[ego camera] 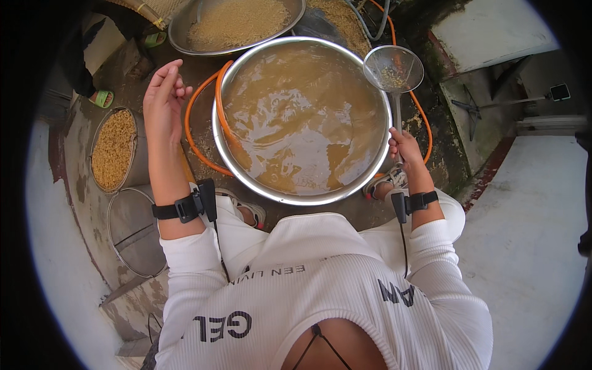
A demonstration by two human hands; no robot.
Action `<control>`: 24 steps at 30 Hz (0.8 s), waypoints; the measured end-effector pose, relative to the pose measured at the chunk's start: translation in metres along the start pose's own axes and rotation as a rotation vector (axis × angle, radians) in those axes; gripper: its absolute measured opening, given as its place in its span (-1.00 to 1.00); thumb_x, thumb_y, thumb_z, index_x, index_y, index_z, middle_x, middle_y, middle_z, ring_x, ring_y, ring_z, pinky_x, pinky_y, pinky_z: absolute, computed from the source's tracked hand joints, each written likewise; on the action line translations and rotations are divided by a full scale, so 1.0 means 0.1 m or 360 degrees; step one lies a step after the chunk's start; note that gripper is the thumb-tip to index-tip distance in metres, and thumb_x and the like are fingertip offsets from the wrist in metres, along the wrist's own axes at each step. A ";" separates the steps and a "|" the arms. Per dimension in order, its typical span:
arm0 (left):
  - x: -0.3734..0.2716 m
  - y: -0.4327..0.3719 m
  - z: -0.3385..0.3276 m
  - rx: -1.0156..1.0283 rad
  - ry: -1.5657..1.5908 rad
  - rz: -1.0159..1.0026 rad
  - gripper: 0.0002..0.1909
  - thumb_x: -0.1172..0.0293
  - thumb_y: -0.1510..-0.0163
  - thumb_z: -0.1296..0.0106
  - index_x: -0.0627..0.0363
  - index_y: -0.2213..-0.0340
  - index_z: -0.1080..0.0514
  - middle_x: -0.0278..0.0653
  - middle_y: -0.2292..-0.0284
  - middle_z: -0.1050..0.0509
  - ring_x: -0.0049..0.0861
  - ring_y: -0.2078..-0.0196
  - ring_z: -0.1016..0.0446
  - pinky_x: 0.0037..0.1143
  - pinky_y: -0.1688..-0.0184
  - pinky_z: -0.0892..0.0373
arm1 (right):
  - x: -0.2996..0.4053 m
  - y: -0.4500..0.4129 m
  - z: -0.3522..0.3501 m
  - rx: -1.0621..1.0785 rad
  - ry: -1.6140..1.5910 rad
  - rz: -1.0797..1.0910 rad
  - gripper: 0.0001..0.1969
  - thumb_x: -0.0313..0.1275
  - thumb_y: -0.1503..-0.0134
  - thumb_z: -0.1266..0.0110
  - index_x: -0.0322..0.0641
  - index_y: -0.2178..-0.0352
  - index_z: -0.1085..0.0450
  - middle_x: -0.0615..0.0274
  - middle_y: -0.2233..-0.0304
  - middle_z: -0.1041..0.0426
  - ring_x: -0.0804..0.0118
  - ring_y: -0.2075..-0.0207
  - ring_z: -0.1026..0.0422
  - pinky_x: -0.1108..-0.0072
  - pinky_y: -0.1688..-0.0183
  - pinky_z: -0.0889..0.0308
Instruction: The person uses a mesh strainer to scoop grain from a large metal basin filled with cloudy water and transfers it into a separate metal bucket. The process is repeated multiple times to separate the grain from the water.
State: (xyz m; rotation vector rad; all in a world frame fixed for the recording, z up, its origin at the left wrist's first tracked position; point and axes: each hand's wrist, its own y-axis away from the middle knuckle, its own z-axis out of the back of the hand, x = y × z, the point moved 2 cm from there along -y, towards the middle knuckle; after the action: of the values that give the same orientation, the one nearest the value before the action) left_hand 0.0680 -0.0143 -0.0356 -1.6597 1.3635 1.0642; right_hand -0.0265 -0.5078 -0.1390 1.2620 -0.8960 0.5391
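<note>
My right hand (406, 147) grips the metal handle of a round mesh strainer (393, 69) beside the right rim of a wide metal basin (301, 200). A few yellowish grains or bits lie in the mesh, which is held above the ground and partly over the rim. Cloudy brown water (300, 115) with a rippled surface fills much of the basin. To the left of the basin, my left hand (165, 101) is raised with its fingers loosely curled, and nothing shows in it. An orange hose (222, 99) loops over the left rim into the water.
Behind stands another metal basin (296, 18) with pale grain. At left are a bucket (143, 162) of golden grain and a second bucket (132, 231). A person's foot in a green sandal (104, 98) is near. White walls (532, 231) flank the area.
</note>
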 end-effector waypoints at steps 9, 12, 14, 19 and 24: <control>-0.02 -0.01 0.07 0.0026 0.0022 -0.0065 -0.78 0.40 -0.13 0.03 0.25 0.20 -0.41 -0.47 0.55 -0.29 -0.79 0.52 -0.26 -0.66 0.32 -0.39 | -0.54 0.60 0.01 0.0139 0.0611 -0.0327 -0.79 -0.35 -0.18 0.05 -0.25 0.27 -0.17 0.40 0.72 -0.15 0.55 0.76 -0.18 0.62 0.77 -0.15; -0.03 0.00 0.06 0.0045 0.0070 -0.0070 -0.79 0.41 -0.12 0.02 0.24 0.22 -0.42 -0.46 0.54 -0.31 -0.79 0.52 -0.26 -0.67 0.32 -0.41 | -0.74 0.71 -0.44 0.0342 0.0649 -0.0380 -0.79 -0.34 -0.17 0.03 -0.22 0.28 -0.16 0.42 0.69 -0.16 0.57 0.77 -0.15 0.66 0.78 -0.12; -0.04 0.01 0.06 0.0034 0.0031 -0.0064 -0.75 0.39 -0.14 0.04 0.26 0.17 -0.38 -0.47 0.54 -0.28 -0.81 0.52 -0.26 -0.66 0.32 -0.38 | -0.80 0.72 -0.75 0.0481 0.0563 -0.0440 -0.80 -0.34 -0.17 0.03 -0.20 0.31 -0.17 0.44 0.69 -0.16 0.60 0.77 -0.14 0.67 0.78 -0.12; -0.06 0.01 0.09 0.0026 0.0016 -0.0075 -0.74 0.37 -0.15 0.05 0.25 0.15 -0.38 -0.48 0.54 -0.27 -0.82 0.51 -0.25 -0.66 0.32 -0.36 | -0.71 0.71 -1.10 0.0851 -0.0068 -0.0599 -0.78 -0.31 -0.19 0.03 -0.21 0.23 -0.22 0.49 0.70 -0.14 0.65 0.77 -0.11 0.72 0.77 -0.09; -0.07 0.03 0.17 0.0012 0.0034 -0.0070 -0.74 0.37 -0.15 0.05 0.23 0.15 -0.38 -0.48 0.54 -0.27 -0.82 0.51 -0.25 -0.66 0.31 -0.35 | -0.47 0.54 -0.86 0.0695 -0.0221 -0.0300 -0.70 -0.30 -0.19 0.04 -0.20 0.10 -0.21 0.49 0.70 -0.13 0.65 0.77 -0.10 0.74 0.76 -0.05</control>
State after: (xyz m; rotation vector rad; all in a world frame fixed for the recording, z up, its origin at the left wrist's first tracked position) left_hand 0.0623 0.0028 -0.0359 -1.6924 1.3367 1.0177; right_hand -0.0714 -0.4060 -0.1506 1.7793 -0.7855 0.5169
